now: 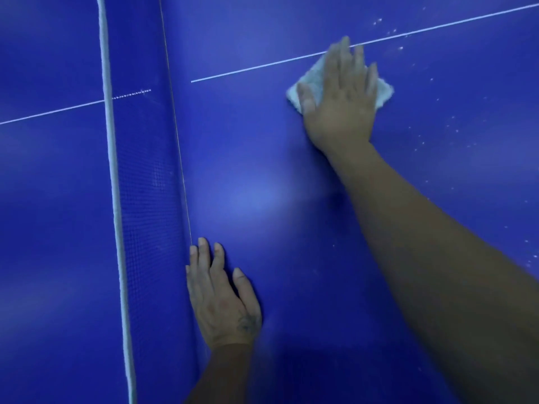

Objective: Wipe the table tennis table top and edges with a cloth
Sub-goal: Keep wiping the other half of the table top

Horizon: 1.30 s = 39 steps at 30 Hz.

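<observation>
The blue table tennis table top [262, 158] fills the view. My right hand [339, 97] presses flat on a pale folded cloth [310, 80], close to the white centre line [250, 68]. The cloth's corners stick out on both sides of the hand. My left hand [221, 295] lies flat on the table, fingers spread, holding nothing, right beside the foot of the net [148, 185].
The net, with a white top band [115, 182], runs from top to bottom at the left and splits the table. White specks [455, 126] dot the surface right of the cloth. The far half of the table lies left of the net.
</observation>
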### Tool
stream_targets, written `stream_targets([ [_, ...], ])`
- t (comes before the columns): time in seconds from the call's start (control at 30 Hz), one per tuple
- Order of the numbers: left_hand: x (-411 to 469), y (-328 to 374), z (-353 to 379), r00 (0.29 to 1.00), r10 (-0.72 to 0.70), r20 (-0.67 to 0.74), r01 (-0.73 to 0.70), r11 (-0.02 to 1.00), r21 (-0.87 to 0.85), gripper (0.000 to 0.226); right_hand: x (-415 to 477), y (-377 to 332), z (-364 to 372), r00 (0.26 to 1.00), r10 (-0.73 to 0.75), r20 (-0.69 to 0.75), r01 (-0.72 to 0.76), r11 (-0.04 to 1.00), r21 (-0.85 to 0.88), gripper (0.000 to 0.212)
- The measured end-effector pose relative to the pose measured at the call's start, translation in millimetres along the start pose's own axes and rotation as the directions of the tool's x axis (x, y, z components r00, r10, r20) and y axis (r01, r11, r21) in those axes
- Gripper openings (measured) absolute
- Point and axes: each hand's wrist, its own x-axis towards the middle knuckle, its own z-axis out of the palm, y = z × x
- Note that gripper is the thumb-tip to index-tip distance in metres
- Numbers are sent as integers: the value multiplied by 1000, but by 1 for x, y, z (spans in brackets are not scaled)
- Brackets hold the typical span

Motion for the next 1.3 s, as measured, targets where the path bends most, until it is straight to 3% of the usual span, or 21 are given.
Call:
stream_targets([
  [0.03, 0, 0, 0, 1000, 2, 1, -2, 1000, -2, 54, -14, -2, 0, 1000, 15, -18, -15, 1000, -5, 79],
  [0.1, 0, 0, 0, 1000, 20, -4, -20, 1000, 0, 54, -60, -15, 6, 976, -215, -8, 215, 976, -34, 77],
  [0.17, -1, -1, 0, 999, 33, -11, -33, 999, 7, 52, -104, -11, 13, 865, -503, 5, 503, 865, -1, 73],
  [0.23, -2, -2, 0, 999, 37, -14, -37, 999, 10, 52, -110, 14, 13, 809, -586, -48, 587, 809, 6, 69],
  [0.27, -1, -3, 1, 999, 43, -17, -42, 999, 9, 51, -102, 27, 12, 841, -534, -91, 535, 845, -16, 68],
  [0.33, -1, -5, 2, 999, 47, -19, -47, 999, 5, 51, -85, 45, 4, 966, -242, -95, 243, 970, 0, 73],
  [0.4, -1, -6, 3, 999, 45, -21, -45, 999, 0, 51, -93, 31, 3, 998, 33, -52, -33, 999, 6, 76],
  [0.47, -1, -6, 3, 998, 54, -33, -54, 999, -4, 51, -131, 6, 15, 991, -127, -38, 124, 991, -54, 75],
  [0.57, 0, -7, 5, 997, 68, -47, -69, 998, -3, 51, -171, 23, 22, 843, -532, -77, 535, 845, 19, 70],
  [0.6, 0, -7, 5, 996, 69, -52, -69, 998, -1, 51, -166, 39, 22, 849, -509, -144, 514, 858, 1, 68],
  [0.67, 0, -7, 6, 997, 61, -56, -61, 998, -3, 51, -155, 59, 14, 966, -193, -172, 197, 980, 3, 70],
  [0.73, -1, -5, 4, 997, 58, -55, -58, 998, -13, 51, -170, 49, 14, 992, 41, -121, -38, 999, 26, 74],
  [0.83, -1, -2, 2, 996, 61, -66, -62, 998, -15, 51, -221, 35, 25, 919, -377, -113, 383, 923, 29, 69],
  [0.9, -1, -1, 1, 996, 54, -65, -55, 998, -14, 51, -224, 60, 22, 867, -484, -120, 486, 874, -10, 68],
  [0.93, -1, 0, 1, 997, 44, -62, -45, 999, -14, 51, -219, 72, 20, 908, -397, -135, 396, 918, -36, 69],
  [1.0, -3, 2, -1, 998, 36, -59, -38, 999, -24, 51, -209, 87, 12, 993, -28, -111, 25, 999, -24, 73],
  [1.07, -3, 4, -2, 997, 33, -66, -36, 998, -41, 51, -220, 66, 11, 987, 118, -111, -120, 993, -11, 74],
  [1.13, -4, 4, -3, 997, 34, -72, -37, 998, -50, 51, -251, 34, 19, 979, -164, -124, 164, 986, -12, 71],
  [1.2, -4, 4, -4, 996, 36, -79, -41, 997, -59, 51, -283, 27, 25, 867, -494, -66, 494, 869, -11, 69],
  [1.27, -5, 4, -5, 996, 37, -85, -44, 996, -76, 51, -280, 53, 22, 836, -543, -80, 544, 839, -18, 68],
  [1.3, -6, 3, -6, 996, 36, -85, -43, 995, -86, 51, -273, 68, 18, 893, -439, -105, 441, 898, -4, 68],
])
